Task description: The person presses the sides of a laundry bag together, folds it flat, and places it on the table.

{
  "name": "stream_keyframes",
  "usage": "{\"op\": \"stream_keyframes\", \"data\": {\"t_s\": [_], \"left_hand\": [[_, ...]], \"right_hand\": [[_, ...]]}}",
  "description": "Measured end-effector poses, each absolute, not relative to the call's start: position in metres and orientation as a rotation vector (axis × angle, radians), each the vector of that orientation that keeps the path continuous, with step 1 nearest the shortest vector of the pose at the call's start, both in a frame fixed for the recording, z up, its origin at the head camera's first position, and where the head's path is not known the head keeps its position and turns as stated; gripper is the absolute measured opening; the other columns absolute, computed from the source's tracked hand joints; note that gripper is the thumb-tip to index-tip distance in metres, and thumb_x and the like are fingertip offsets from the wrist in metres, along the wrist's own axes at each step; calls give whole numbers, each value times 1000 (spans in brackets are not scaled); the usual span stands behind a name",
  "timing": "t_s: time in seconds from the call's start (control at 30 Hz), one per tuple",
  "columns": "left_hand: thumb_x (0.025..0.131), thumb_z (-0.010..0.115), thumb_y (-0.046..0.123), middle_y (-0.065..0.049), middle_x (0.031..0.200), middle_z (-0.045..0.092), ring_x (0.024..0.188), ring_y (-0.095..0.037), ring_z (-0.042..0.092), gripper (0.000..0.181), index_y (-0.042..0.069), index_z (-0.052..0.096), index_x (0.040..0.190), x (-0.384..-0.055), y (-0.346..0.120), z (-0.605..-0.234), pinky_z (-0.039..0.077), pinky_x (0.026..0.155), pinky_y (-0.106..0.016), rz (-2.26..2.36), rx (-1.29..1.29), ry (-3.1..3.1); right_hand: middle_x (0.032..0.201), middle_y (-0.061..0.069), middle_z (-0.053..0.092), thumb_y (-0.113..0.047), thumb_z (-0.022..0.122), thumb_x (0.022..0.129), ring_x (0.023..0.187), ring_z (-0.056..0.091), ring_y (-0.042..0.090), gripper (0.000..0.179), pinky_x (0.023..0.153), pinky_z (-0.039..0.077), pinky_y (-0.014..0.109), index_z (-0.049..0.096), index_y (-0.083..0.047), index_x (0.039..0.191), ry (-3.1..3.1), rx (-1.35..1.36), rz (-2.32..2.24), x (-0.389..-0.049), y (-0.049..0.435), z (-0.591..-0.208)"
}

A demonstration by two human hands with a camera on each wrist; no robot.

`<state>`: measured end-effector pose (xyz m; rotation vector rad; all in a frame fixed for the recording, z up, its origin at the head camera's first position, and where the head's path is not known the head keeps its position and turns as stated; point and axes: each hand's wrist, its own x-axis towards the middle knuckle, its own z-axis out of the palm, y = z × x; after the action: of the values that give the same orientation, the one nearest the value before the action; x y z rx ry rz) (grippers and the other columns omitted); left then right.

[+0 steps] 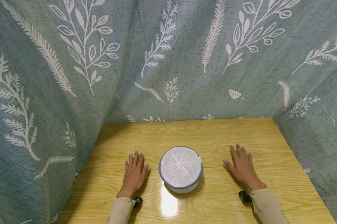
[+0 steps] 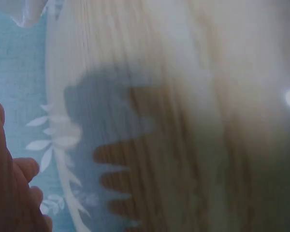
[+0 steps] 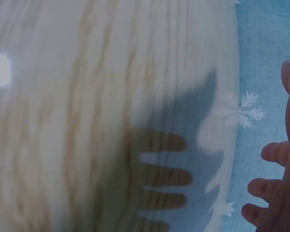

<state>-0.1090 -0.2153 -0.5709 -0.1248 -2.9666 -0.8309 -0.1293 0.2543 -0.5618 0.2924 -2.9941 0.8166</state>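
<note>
Between the two hands a round white mesh laundry bag with blue trim stands on the wooden table. Seams cross its domed top like spokes, and a small white tag sticks out on its right side. To the left of it is the left hand, palm down, fingers extended, holding nothing. On the other side the right hand lies palm down too, thumb spread toward the bag, with nothing in its grasp. Part of the left hand shows at the edge of the left wrist view, and the right hand in the right wrist view.
A blue-green curtain with white leaf prints hangs behind the table and along both sides. Black wrist cameras sit at the left cuff and the right cuff. Light glares off the tabletop in front of the bag.
</note>
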Motion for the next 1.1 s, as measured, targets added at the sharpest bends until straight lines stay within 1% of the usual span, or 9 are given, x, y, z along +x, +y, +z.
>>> {"op": "stream_keyframes", "data": {"t_s": [0.17,0.3,0.53,0.8,1.1], "left_hand": [[115,42,36,-31,171,18,159,-54,9,65,-7,34,161,-107,-213,-570,3,126,-72,-844,-143,-2951],[114,45,35,-30,172,17,159,-55,9,64,-7,34,162,-105,-209,-567,3,126,-72,-886,-143,-2952],[114,44,35,-30,172,18,158,-55,11,64,-6,33,162,-102,-202,-566,5,125,-72,-907,-171,-2943],[115,43,31,-30,171,20,157,-55,14,61,-7,33,162,-101,-193,-564,9,124,-74,-917,-196,-2937],[114,46,29,-33,168,25,155,-58,20,60,-9,38,159,-96,-183,-568,14,122,-76,-950,-233,-2880]], "right_hand": [[166,40,21,-38,62,108,151,19,63,76,117,11,83,32,8,161,-2970,306,793,-128,248,-562],[165,40,25,-35,62,108,150,23,63,73,116,14,84,34,9,160,-2949,320,792,-125,241,-560],[160,40,34,-30,66,106,146,32,63,69,114,18,84,41,9,156,-2884,347,831,-121,225,-557],[159,38,39,-26,68,105,146,36,58,66,117,18,81,43,8,156,-2850,360,886,-118,210,-558],[156,36,45,-23,70,103,143,43,55,63,116,23,81,46,7,153,-2817,382,899,-115,196,-561]]}}
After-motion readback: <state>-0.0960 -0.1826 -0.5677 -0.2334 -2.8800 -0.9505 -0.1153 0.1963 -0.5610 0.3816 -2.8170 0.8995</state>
